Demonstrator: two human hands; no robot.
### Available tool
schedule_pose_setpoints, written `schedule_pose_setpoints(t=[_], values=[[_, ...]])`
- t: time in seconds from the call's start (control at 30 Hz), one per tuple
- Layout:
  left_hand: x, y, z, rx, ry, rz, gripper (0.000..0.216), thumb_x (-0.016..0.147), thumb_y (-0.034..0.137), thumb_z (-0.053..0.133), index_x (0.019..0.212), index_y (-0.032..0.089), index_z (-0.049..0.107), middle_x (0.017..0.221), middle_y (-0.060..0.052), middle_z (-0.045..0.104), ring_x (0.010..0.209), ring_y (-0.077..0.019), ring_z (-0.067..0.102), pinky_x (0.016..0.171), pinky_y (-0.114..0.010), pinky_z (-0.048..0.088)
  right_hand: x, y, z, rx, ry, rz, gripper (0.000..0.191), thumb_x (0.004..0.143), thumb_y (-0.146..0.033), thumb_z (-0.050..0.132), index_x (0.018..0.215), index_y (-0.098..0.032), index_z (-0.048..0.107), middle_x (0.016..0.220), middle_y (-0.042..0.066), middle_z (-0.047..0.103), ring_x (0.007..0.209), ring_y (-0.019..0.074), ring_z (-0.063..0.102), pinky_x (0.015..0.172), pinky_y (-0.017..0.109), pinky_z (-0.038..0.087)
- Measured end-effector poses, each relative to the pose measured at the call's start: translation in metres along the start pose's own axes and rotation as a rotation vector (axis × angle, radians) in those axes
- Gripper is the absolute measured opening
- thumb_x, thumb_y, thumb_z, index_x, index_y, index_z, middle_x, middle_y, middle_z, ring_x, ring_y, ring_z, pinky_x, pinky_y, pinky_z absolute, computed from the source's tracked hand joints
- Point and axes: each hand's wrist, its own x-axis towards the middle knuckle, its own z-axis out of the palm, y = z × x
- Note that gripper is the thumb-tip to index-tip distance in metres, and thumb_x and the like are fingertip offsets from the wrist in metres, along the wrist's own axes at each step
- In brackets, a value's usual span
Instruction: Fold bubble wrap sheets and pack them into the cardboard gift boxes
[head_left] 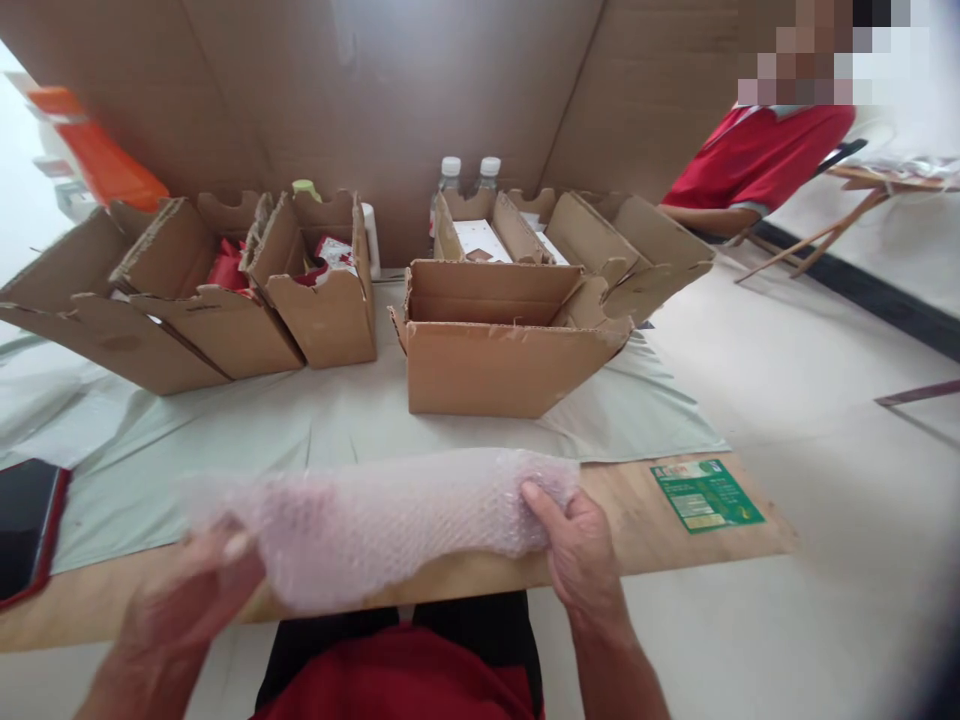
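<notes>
A sheet of clear bubble wrap [405, 520] stretches sideways in front of me, just over the table's near edge. My right hand [583, 545] is closed on its right end, thumb pressed on top. At the other end my left hand [199, 580], smeared by motion, pinches the wrap between thumb and fingers. Reddish patches show through the plastic near both hands; some are likely fingers seen through it. Beyond the wrap stands an open cardboard box [480, 370], its inside partly hidden by its front wall.
Several cardboard bins [322, 315] line the back, some holding red and white packets. Two capped bottles [489, 172] stand behind them. A green printed packet [707, 495] lies at right, a dark red-edged device [30, 530] at left. A person in a red shirt [772, 160] sits beyond.
</notes>
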Motion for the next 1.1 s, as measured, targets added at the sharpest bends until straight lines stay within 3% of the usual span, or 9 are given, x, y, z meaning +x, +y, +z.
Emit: schedule_pose_setpoints(t=[0.17, 0.37, 0.47, 0.6, 0.7, 0.77, 0.87, 1.0, 1.1], values=[[0.032, 0.016, -0.008, 0.24, 0.147, 0.002, 0.035, 0.071, 0.052, 0.075, 0.086, 0.021, 0.073, 0.093, -0.006, 0.077, 0.098, -0.0299, 0.07, 0.09, -0.042, 0.057, 0.025, -0.014, -0.004, -0.509, -0.044, -0.367, 0.035, 0.083, -0.051, 0.07, 0.093, -0.018, 0.075, 0.082, 0.006, 0.075, 0.074, 0.022, 0.067, 0.07, 0.034, 0.054], [0.037, 0.009, -0.002, 0.811, 0.322, 0.106, 0.082, 0.077, 0.057, 0.061, 0.146, 0.014, 0.049, 0.1, -0.008, 0.073, 0.078, -0.026, 0.068, 0.066, -0.037, 0.053, 0.054, 0.003, -0.016, -0.947, 0.199, -0.736, 0.056, 0.092, -0.055, 0.056, 0.125, -0.01, 0.066, 0.103, 0.016, 0.074, 0.082, 0.0283, 0.066, 0.08, 0.047, 0.054], [0.023, 0.013, 0.006, 0.803, 0.415, 0.336, 0.067, 0.088, 0.054, 0.055, 0.144, 0.017, 0.052, 0.109, -0.01, 0.069, 0.086, -0.0245, 0.067, 0.06, -0.031, 0.051, 0.045, 0.003, -0.018, -1.012, 0.211, -0.919, 0.042, 0.098, -0.045, 0.054, 0.125, -0.014, 0.065, 0.112, 0.017, 0.073, 0.097, 0.0312, 0.067, 0.089, 0.05, 0.053], [0.026, 0.017, 0.032, 0.759, 0.14, 0.549, 0.034, 0.097, 0.041, 0.049, 0.118, 0.024, 0.069, 0.109, -0.006, 0.069, 0.084, -0.0196, 0.068, 0.064, -0.028, 0.052, 0.008, 0.0, 0.042, -1.045, -0.158, -1.046, 0.028, 0.101, -0.023, 0.049, 0.125, -0.021, 0.064, 0.13, 0.013, 0.068, 0.118, 0.0284, 0.063, 0.099, 0.046, 0.051], [0.049, 0.009, 0.047, 0.798, -0.002, 0.474, 0.033, 0.094, 0.039, 0.047, 0.108, 0.025, 0.073, 0.095, -0.003, 0.072, 0.071, -0.0177, 0.067, 0.067, -0.03, 0.052, -0.007, 0.005, 0.099, -1.147, -0.51, -1.031, 0.028, 0.098, -0.023, 0.057, 0.125, -0.021, 0.064, 0.145, 0.011, 0.06, 0.133, 0.0289, 0.054, 0.103, 0.044, 0.05], [0.063, 0.003, 0.047, 0.818, -0.006, 0.36, 0.035, 0.089, 0.042, 0.049, 0.103, 0.023, 0.074, 0.085, -0.003, 0.072, 0.068, -0.0191, 0.067, 0.067, -0.031, 0.052, -0.004, 0.01, 0.112, -1.192, -0.613, -1.015, 0.031, 0.098, -0.031, 0.062, 0.127, -0.02, 0.064, 0.147, 0.011, 0.058, 0.137, 0.0298, 0.051, 0.106, 0.045, 0.049], [0.072, 0.002, 0.038, 0.743, -0.013, 0.193, 0.044, 0.082, 0.053, 0.053, 0.102, 0.02, 0.075, 0.074, -0.002, 0.069, 0.064, -0.0196, 0.065, 0.063, -0.031, 0.051, 0.013, 0.018, 0.076, -1.247, -0.524, -0.971, 0.037, 0.1, -0.036, 0.06, 0.132, -0.019, 0.062, 0.147, 0.013, 0.06, 0.136, 0.0318, 0.052, 0.108, 0.049, 0.046], [0.074, 0.013, 0.031, 0.624, -0.06, 0.047, 0.053, 0.078, 0.06, 0.057, 0.106, 0.019, 0.074, 0.072, 0.0, 0.066, 0.059, -0.017, 0.059, 0.056, -0.028, 0.048, 0.035, 0.017, -0.018, -1.321, -0.127, -0.936, 0.036, 0.105, -0.035, 0.044, 0.128, -0.018, 0.065, 0.139, 0.015, 0.065, 0.127, 0.0351, 0.059, 0.096, 0.051, 0.048], [0.071, 0.015, 0.032, 0.587, -0.052, 0.044, 0.053, 0.078, 0.062, 0.058, 0.105, 0.019, 0.074, 0.074, -0.001, 0.068, 0.06, -0.0171, 0.06, 0.056, -0.027, 0.048, 0.044, 0.008, -0.055, -1.276, 0.062, -0.965, 0.035, 0.106, -0.036, 0.042, 0.111, -0.016, 0.07, 0.119, 0.014, 0.074, 0.113, 0.0324, 0.066, 0.091, 0.046, 0.049]])
